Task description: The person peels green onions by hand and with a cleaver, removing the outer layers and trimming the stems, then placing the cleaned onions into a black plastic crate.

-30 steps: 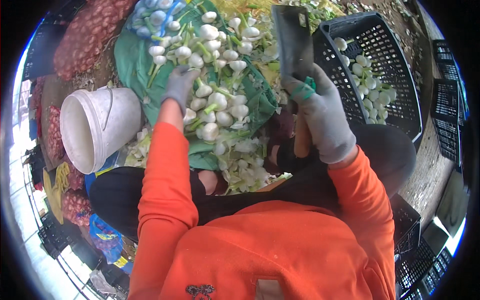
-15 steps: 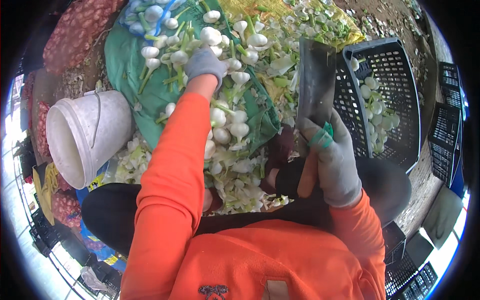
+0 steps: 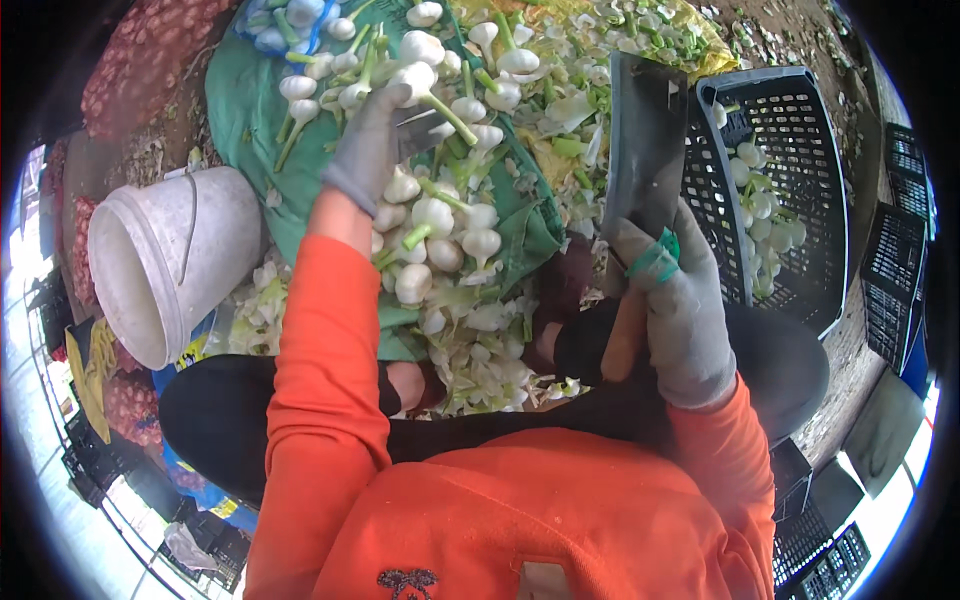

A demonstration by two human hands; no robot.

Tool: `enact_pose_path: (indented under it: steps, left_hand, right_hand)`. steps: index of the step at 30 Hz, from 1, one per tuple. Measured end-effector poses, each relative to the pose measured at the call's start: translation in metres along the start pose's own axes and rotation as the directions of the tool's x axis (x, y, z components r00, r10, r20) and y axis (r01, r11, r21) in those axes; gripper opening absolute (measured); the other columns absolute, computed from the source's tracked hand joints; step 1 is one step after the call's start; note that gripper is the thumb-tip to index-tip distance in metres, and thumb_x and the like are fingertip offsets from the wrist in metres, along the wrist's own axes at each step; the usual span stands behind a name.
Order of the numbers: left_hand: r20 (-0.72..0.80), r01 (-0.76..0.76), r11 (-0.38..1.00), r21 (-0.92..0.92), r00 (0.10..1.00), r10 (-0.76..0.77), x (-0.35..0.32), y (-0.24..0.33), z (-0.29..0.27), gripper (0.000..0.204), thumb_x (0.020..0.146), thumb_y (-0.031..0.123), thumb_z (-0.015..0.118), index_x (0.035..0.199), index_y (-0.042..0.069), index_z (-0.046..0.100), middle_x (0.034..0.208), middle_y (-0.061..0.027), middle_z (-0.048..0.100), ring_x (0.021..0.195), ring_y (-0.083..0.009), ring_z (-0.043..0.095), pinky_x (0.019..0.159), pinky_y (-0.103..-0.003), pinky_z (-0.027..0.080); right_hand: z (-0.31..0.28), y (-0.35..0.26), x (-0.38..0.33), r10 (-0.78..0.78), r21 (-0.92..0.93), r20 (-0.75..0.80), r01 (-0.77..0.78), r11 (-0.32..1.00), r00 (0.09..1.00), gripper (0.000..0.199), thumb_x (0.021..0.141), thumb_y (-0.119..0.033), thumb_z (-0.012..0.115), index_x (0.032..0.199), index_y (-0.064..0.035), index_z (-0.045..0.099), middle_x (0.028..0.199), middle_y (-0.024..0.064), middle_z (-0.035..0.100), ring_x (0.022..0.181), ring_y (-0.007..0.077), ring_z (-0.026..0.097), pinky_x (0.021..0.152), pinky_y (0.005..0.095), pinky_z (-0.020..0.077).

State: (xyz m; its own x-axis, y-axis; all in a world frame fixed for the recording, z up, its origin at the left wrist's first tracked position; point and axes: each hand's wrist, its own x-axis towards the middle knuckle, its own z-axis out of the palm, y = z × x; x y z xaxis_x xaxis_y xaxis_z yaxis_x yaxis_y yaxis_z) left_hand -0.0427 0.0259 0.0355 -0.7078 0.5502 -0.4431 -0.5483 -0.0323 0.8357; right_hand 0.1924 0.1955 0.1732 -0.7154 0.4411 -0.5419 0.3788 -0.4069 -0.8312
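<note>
A garlic bulb (image 3: 413, 79) with a cut green stem is in my gloved left hand (image 3: 366, 150), gripped at the fingertips over the pile. More white garlic bulbs (image 3: 433, 214) lie on the green cloth (image 3: 235, 110) below and around that hand, some with stalks. My gloved right hand (image 3: 684, 318) is closed on a cleaver (image 3: 645, 140), its broad dark blade pointing away from me and its wooden handle showing under the palm. A bit of green wrap (image 3: 655, 258) sits on the right thumb. That hand is just left of the black crate.
A black plastic crate (image 3: 835, 200) at the right holds several trimmed bulbs. On the left a white bucket (image 3: 225, 225) lies tilted on its side. Peelings (image 3: 490, 370) cover the ground between my feet, and a red mesh sack (image 3: 140, 70) is at the far left.
My left hand has drawn back slightly toward me and left, lifting a garlic bulb from the pile. The right hand with the cleaver has barely shifted.
</note>
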Motion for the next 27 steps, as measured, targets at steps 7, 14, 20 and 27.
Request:
enact_pose_path:
  steps: [7, 14, 20, 27]
  left_hand:
    - [0.205, -0.124, 0.984, -0.126, 0.968, 0.148, -0.090, 0.042, 0.039, 0.047, 0.095, 0.032, 0.050, 0.131, 0.002, 0.045, 0.114, -0.0113, 0.061, 0.094, -0.0228, 0.064, 0.085, -0.036, 0.053]
    - [0.329, -0.490, 0.606, 0.626, 0.871, 0.364, -0.176, 0.034, 0.047, 0.041, 0.086, 0.010, 0.059, 0.126, 0.004, 0.053, 0.112, -0.0087, 0.062, 0.098, -0.0165, 0.061, 0.087, -0.032, 0.051]
    - [0.336, -0.515, 0.399, 0.759, 0.834, 0.437, -0.212, 0.016, 0.058, 0.053, 0.089, 0.010, 0.065, 0.137, 0.002, 0.043, 0.123, -0.0122, 0.061, 0.112, -0.0215, 0.061, 0.095, -0.033, 0.049]
    - [0.433, -0.556, 0.273, 0.785, 0.808, 0.398, -0.209, 0.009, 0.053, 0.074, 0.085, 0.023, 0.072, 0.144, 0.003, 0.032, 0.126, -0.0097, 0.059, 0.114, -0.0188, 0.059, 0.098, -0.032, 0.047]
  right_hand:
    - [-0.007, 0.025, -0.001, -0.457, -0.536, 0.089, 0.429, 0.727, 0.885, 0.028, 0.082, -0.009, 0.066, 0.108, -0.0043, 0.057, 0.085, 0.0083, 0.061, 0.070, 0.0210, 0.058, 0.063, 0.0327, 0.0459]
    - [0.005, 0.015, -0.031, -0.734, -0.706, 0.539, 0.697, -0.125, 0.414, 0.036, 0.070, -0.007, 0.067, 0.105, -0.0104, 0.060, 0.087, 0.0093, 0.059, 0.076, 0.0322, 0.059, 0.070, 0.0396, 0.0465]
    - [0.012, 0.030, -0.046, -0.662, -0.634, 0.664, 0.730, -0.255, 0.347, 0.042, 0.067, -0.011, 0.070, 0.107, -0.0119, 0.058, 0.086, 0.0051, 0.058, 0.078, 0.0257, 0.060, 0.072, 0.0399, 0.0460]
    - [0.016, 0.035, -0.043, -0.682, -0.621, 0.671, 0.724, -0.302, 0.291, 0.021, 0.077, -0.022, 0.061, 0.094, -0.0122, 0.055, 0.080, 0.0023, 0.054, 0.072, 0.0208, 0.059, 0.062, 0.0372, 0.0446]
